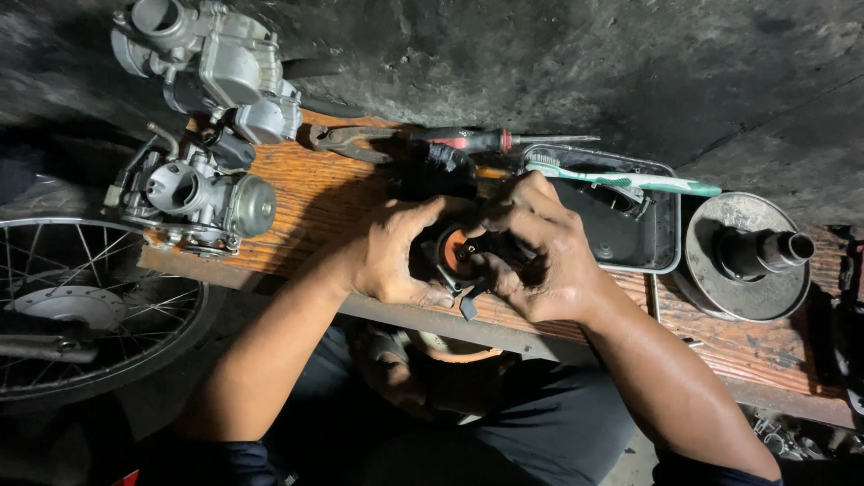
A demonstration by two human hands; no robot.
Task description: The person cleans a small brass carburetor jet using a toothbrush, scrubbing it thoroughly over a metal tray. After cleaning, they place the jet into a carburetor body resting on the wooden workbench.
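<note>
Both hands meet over the near edge of the table (306, 193), closed together around one small dark part with an orange centre (457, 252). The left hand (391, 256) cups the part from the side, thumb laid across its top, so that the part is braced and cannot turn. The right hand (540, 256) wraps it from the opposite side, fingers curled down onto the rim; what the fingertips do there is hidden. A small grey tab (469, 306) projects below the part, between the two palms. The part is held just above the table edge, close to the body, where the forearms can steady it.

Behind the hands, within reach, lie pliers (346, 141), a red-handled screwdriver (490, 139) and a green-and-white toothbrush (621, 178), the brush resting across the rim of a shallow black tray (670, 234). The tray stands just beside the right hand. Further right sits a round metal pulley with a central sleeve (751, 256), set flat so that it cannot roll.

On the left of the table stands one carburettor (202, 198), near the left forearm; a second, larger carburettor (211, 63) lies beyond it on the dark floor. A spoked wheel (81, 306) occupies the lower left, well apart from the hands.
</note>
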